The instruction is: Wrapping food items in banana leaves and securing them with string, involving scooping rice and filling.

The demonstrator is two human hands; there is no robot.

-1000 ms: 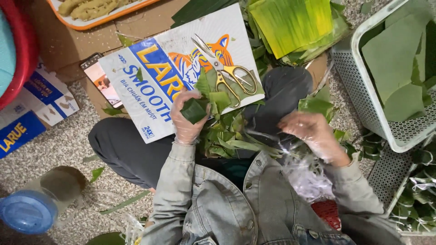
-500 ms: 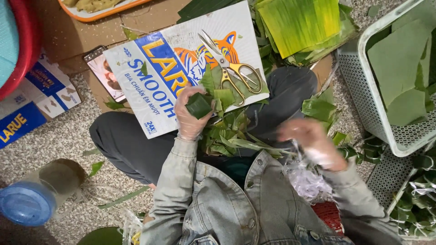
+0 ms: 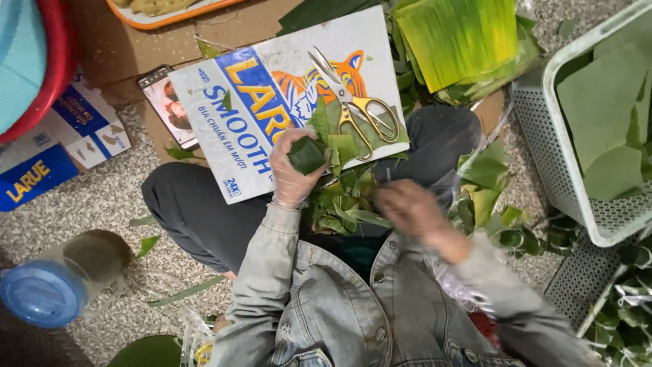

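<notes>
A: What has changed since a moment ago?

B: The right hand has swung in from the person's right side toward the middle of the lap and is smeared with motion. The left hand has stayed put, holding the same parcel.

A: What packaging lies around?

B: A flat white cardboard sheet with blue and yellow lettering and an orange tiger picture rests across the knees. A blue and white carton sits at the far left, beside a red tub. A jar with a blue lid lies low on the left.

A: And the hands?

B: The left hand, in a thin clear glove, is raised with its fingers closed round a small folded leaf parcel, just over the sheet's lower edge. The right hand hangs over the pile of leaf scraps; it is too blurred to tell whether its fingers are open or closed.

A: Materials?

B: Gold-handled scissors lie on the sheet. Glossy banana leaves are stacked beyond it, more cut leaves fill a white plastic mesh basket, and the sleeves are faded denim. The floor is speckled stone.
</notes>
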